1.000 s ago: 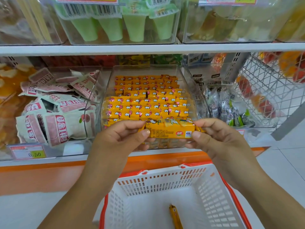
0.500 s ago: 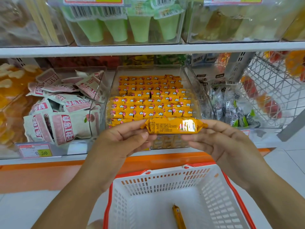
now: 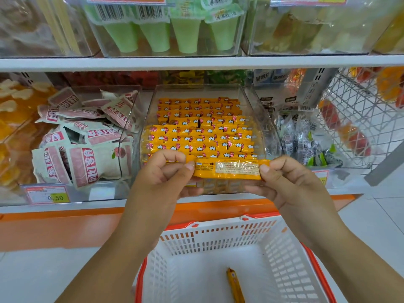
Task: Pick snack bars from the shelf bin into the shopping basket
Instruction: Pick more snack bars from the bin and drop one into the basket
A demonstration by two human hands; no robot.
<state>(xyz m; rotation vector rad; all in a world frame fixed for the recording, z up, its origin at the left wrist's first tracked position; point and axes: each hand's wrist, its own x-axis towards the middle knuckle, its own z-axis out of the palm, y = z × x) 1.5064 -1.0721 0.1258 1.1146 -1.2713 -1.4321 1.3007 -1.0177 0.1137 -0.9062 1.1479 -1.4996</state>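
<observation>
Snack bar (image 3: 227,170), orange-yellow wrapper with its printed white label facing up, is pinched at its ends by left hand (image 3: 166,173) and right hand (image 3: 284,180) before the clear bin (image 3: 258,114), above the white basket (image 3: 218,237).

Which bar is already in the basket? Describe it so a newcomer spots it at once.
Start at the white shopping basket with the orange rim, low in view. On its floor lies one slim orange snack bar, lengthwise. The other loose bar is held crosswise between left hand and right hand.
</observation>
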